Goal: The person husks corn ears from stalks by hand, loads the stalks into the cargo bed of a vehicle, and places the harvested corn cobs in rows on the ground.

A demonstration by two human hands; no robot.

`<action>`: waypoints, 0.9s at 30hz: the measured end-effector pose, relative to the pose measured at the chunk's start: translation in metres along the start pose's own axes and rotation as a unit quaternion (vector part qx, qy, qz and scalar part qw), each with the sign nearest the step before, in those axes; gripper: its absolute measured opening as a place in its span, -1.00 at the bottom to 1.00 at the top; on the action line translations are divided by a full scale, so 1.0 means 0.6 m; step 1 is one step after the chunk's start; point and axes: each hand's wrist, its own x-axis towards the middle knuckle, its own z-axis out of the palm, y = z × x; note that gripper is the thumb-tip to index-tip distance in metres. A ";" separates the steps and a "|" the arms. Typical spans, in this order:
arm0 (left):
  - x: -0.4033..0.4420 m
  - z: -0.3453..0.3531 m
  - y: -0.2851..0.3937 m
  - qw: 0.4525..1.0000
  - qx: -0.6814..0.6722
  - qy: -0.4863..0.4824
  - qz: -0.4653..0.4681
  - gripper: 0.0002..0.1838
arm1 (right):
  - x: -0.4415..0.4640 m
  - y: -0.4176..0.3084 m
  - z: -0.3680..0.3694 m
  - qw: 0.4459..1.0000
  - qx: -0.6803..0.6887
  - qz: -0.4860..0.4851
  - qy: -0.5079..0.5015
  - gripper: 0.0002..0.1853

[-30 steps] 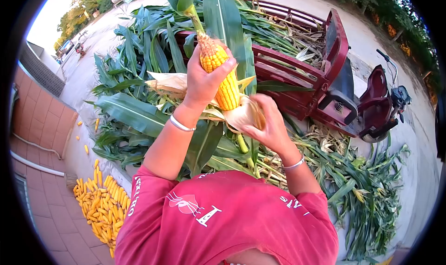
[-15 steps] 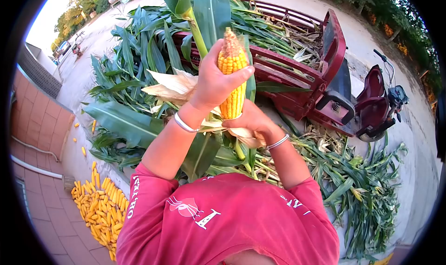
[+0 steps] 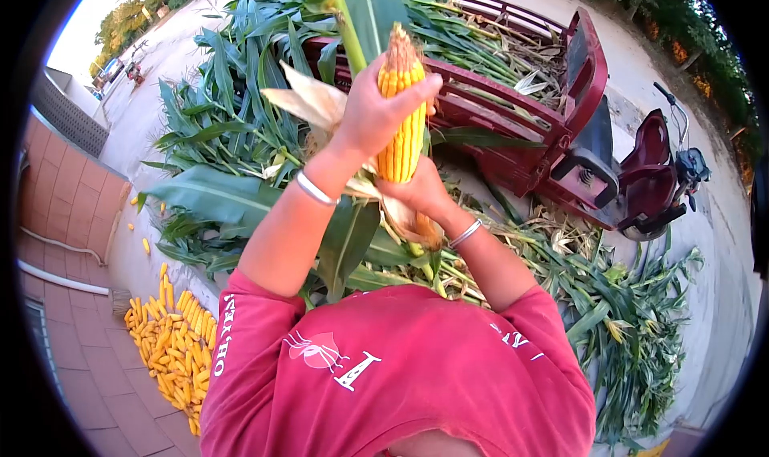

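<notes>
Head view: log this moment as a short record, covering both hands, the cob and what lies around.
Left hand: wrapped around the cob, thumb across its front
Right hand: at the cob's lower end, fingers mostly hidden
Cob state: yellow kernels bared, tip toward the picture's top
Husk: pale, spread left of the cob
Cob pile: lower left
Cart: red, upper right, carrying stalks

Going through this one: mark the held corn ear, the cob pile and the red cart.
Corn ear [image 3: 401, 143]: head view, on its bare kernels.
Cob pile [image 3: 178, 351]: head view, mid-heap.
Red cart [image 3: 553, 148]: head view, bed corner nearest the seat.
</notes>
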 end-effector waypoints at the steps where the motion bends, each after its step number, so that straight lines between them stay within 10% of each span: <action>1: 0.015 -0.004 -0.009 1.000 0.000 -0.011 0.002 -0.71 | 0.006 0.007 0.008 0.999 0.014 -0.036 0.030 -0.44; 14: 0.136 -0.020 -0.102 0.955 0.180 0.012 -0.234 -0.63 | 0.050 0.046 0.056 0.993 0.099 -0.006 0.057 -0.58; 24: 0.021 -0.019 -0.019 0.987 0.158 -0.027 -0.012 -0.69 | 0.034 0.036 0.061 0.999 0.021 -0.021 0.025 -0.47; 27: -0.052 0.033 -0.014 0.840 0.470 -0.235 0.138 -0.64 | 0.045 0.057 0.110 0.980 0.059 -0.177 0.066 -0.38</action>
